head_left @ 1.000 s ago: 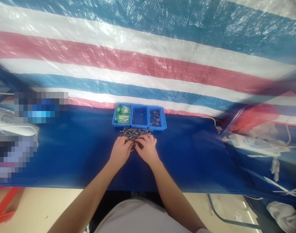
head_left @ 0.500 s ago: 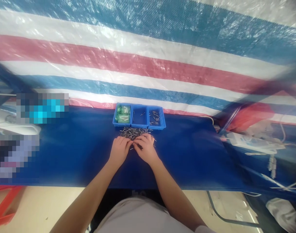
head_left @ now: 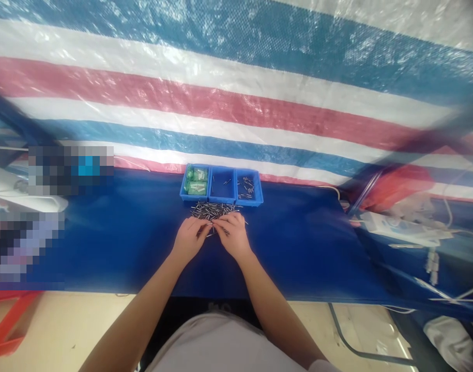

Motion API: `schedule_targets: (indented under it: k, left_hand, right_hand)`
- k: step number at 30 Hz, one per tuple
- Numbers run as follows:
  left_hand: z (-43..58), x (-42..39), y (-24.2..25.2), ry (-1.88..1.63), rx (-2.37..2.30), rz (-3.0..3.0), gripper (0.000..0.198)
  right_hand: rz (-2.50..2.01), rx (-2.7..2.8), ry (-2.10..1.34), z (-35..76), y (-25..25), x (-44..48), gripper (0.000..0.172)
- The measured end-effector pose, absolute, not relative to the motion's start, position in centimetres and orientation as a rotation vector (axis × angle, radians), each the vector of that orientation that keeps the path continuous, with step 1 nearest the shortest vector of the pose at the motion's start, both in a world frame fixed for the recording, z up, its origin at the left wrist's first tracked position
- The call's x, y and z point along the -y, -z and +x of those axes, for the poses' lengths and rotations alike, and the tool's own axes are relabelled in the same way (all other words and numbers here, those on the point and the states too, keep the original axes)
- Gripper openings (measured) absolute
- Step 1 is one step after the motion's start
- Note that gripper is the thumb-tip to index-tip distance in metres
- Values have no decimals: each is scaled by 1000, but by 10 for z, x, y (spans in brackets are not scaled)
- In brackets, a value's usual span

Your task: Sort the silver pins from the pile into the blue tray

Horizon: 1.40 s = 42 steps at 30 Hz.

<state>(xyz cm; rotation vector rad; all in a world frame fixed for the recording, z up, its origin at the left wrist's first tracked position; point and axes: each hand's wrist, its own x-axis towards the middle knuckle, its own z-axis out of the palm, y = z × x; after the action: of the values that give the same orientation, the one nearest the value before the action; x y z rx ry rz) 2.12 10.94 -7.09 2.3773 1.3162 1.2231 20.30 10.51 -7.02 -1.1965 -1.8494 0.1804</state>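
Observation:
Fingertips of my left hand (head_left: 188,236) and my right hand (head_left: 234,235) nearly meet over the near edge of a pile of small thin metal pins (head_left: 209,209). A slim metal pin seems pinched between them; its ends are hidden by the fingers, and its exact kind is too small to tell. Just behind the pile stand three joined blue bins. Green plastic packets with pale pieces lie in the left bin (head_left: 184,198). In the middle bin (head_left: 223,191) are a few loose pins. More pins lie scattered in the right bin (head_left: 260,200).
A blue cloth-like surface (head_left: 306,248) covers the table. Behind it hangs a striped plastic sheet (head_left: 236,103). White power strips and cables (head_left: 402,227) lie at the right, near a red bag (head_left: 407,186). A red stool (head_left: 11,320) stands at the lower left.
My fingertips have lifted slightly and drawn together, with a small light piece now showing between them. The bins look the same; the view has shifted a little.

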Motion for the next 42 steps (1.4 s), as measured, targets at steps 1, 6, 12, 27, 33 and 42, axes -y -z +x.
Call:
schedule_targets:
  k: [1,6,12,27,33,42]
  left_hand:
    - [21,-109,71,-1229,-1313,2374,13]
    - [20,-109,70,-1254,-1255,2374,14]
    - [21,-110,69,-1220,-1226,2465,20]
    - [19,-110,68,-1244,-1319,2373,12]
    - [19,-109,64,-1235,-1369,2315,12]
    - [18,-110,68,-1289,-1430,2229,15]
  right_hand:
    - [-1184,1852,-191,203,70,-105,12]
    - [-1141,1802,-268,199,69,-106,11]
    - [-1185,1580,-440,195,64,-104,9]
    - [-1210,1564,-542,191,58,-101,12]
    - [-1196,1571,-531,194,57,-102,12]
    - [-1226,1584,-516,194,58,-104,12]
